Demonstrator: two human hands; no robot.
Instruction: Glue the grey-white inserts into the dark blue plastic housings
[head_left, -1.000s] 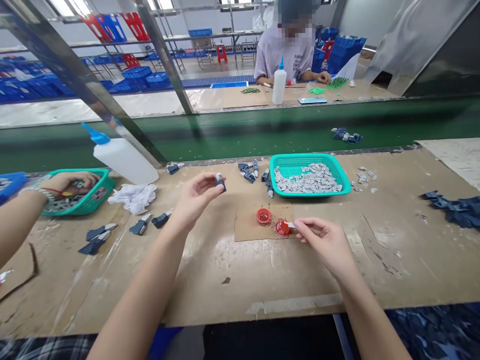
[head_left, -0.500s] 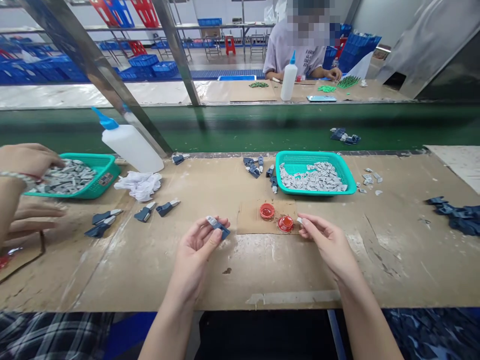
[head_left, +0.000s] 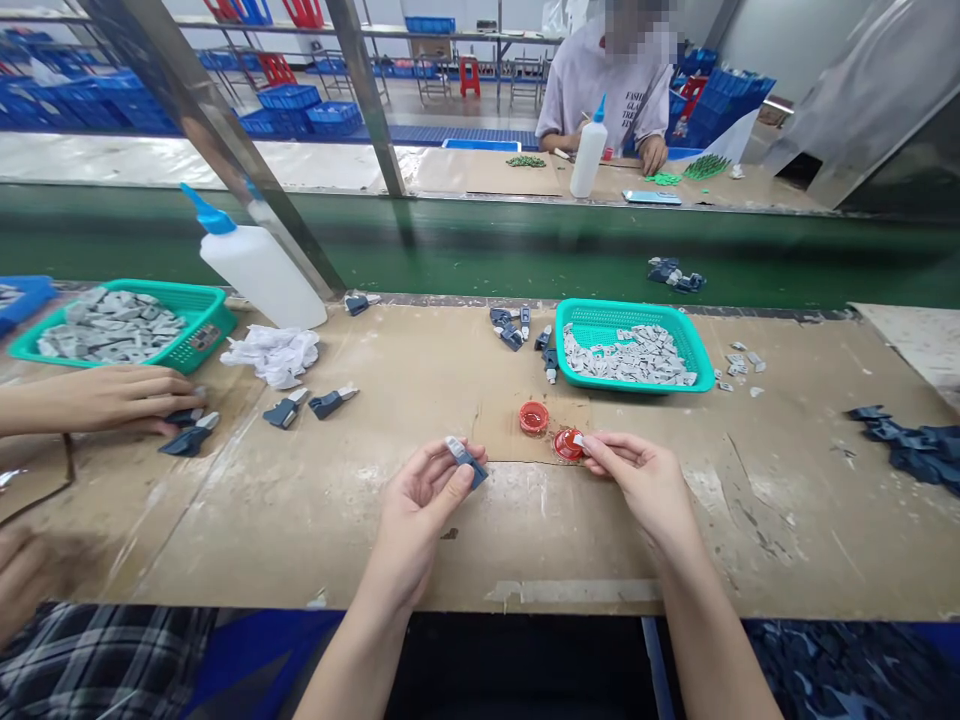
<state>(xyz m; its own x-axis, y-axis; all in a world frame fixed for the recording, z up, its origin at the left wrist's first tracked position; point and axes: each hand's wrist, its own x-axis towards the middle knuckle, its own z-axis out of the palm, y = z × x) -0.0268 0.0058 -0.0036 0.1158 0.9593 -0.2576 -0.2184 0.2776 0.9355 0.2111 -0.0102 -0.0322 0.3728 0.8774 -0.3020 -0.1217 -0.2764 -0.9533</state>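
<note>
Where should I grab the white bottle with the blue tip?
Grab the bottle's fat white body around its middle, coming from the side nearest you. It lies slanted, and that wide part fills your hand. The thin blue tip is too narrow to hold well.

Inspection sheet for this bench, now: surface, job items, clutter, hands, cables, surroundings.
Surface: tan board bench, worn and stained, with a cardboard sheet under two red caps.
Job items: dark blue piece with a white tip; small white piece; teal basket of grey pieces.
Clutter: crumpled white cloth; white squeeze bottle.
Hands: left hand holds the dark blue piece; right hand pinches the small white piece at the right red cap.
Cables: nothing seen.
Surroundings: co-worker's hand at left; green conveyor belt; blue crates.
</note>
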